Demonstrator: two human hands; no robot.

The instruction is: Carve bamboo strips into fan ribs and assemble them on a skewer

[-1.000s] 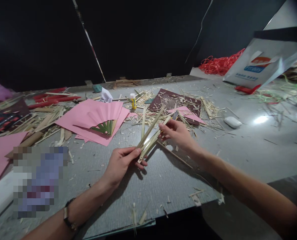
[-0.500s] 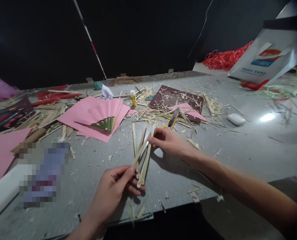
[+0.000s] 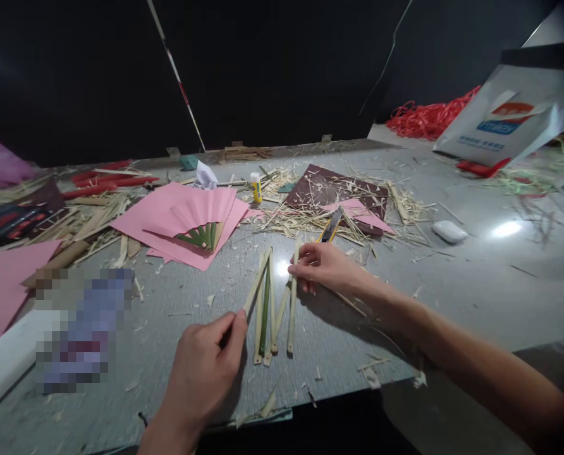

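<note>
My left hand (image 3: 210, 354) pinches the near end of a pale bamboo strip (image 3: 257, 285), which slants away to the right. Between the thumb and fingers of my right hand (image 3: 324, 266) is the far part of another bamboo strip (image 3: 292, 319). Several more strips lie loosely fanned on the table between my hands, one of them green (image 3: 265, 309). Small holes show at some of their near ends. Just beyond my right hand rests a yellow utility knife (image 3: 330, 226). A pink folded paper fan (image 3: 196, 212) with green ribs lies farther left on pink sheets.
A glue stick (image 3: 256, 188) stands behind the strips. Bamboo shavings (image 3: 286, 221) surround a dark brown sheet (image 3: 305, 189). At right are a white mouse-like object (image 3: 449, 231), a plastic bag (image 3: 504, 120) and red strands (image 3: 429, 120). The table's front edge is close to me.
The bunched strips have left my left hand and now lie spread on the table. My left hand has moved slightly left with one strip; my right hand has shifted slightly right.
</note>
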